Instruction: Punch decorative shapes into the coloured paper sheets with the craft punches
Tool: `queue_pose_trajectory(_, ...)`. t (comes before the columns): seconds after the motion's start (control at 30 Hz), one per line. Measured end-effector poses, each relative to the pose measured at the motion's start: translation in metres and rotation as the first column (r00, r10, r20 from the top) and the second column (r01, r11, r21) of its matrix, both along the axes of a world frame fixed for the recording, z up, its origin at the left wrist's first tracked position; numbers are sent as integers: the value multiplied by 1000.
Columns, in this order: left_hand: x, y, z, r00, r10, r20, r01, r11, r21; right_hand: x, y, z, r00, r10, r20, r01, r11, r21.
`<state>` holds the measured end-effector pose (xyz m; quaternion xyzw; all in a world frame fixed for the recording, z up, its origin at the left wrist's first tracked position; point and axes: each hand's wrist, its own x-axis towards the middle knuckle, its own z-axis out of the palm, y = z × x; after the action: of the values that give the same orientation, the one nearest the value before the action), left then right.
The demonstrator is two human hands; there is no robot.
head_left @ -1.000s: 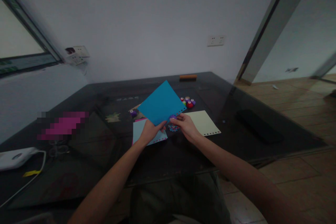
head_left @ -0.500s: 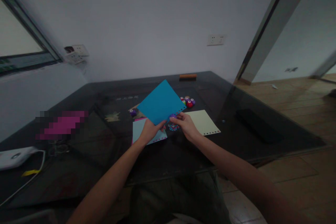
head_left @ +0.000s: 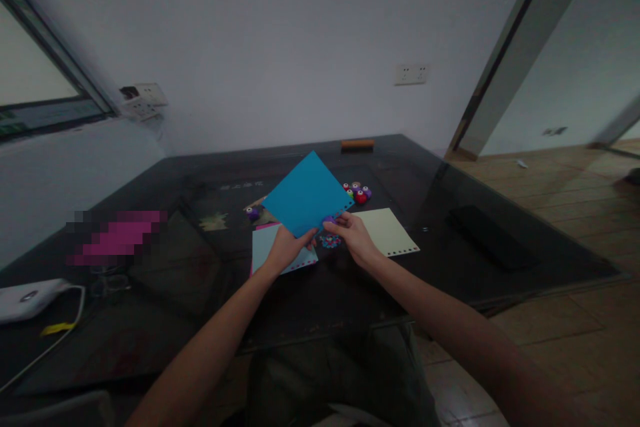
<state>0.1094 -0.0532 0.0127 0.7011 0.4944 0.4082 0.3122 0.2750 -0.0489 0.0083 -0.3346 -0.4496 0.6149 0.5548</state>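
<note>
— Dark desk (head_left: pixel 310 293), dim room. What's up?
— Left hand (head_left: pixel 285 250) pinches the blue paper (head_left: pixel 306 195) above it; right hand (head_left: pixel 353 235) squeezes a purple punch (head_left: pixel 329 220) on its edge.
— Trouble?
— Paper could slip, holes go crooked.

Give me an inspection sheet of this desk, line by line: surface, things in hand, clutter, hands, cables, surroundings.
Surface: dark glossy table, dimly lit.
Things in hand: blue sheet held tilted above the table, small holes along its right edge; a purple punch at that edge.
Clutter: light blue sheet over a pink one, cream sheet with punched edge, cluster of small coloured punches, paper bits, orange block at far edge.
Hands: left hand pinches the blue sheet's lower corner; right hand grips the purple punch.
Cables: white cable from a white device.
Surroundings: wall socket, wooden floor.
</note>
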Motion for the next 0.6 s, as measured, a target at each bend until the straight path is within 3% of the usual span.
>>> queue_pose_trajectory(0.6, 1, 0, -6, 998, -5, 55, 6, 1000, -14, 5, 5, -1, 998, -4, 59, 2, 1000, 29)
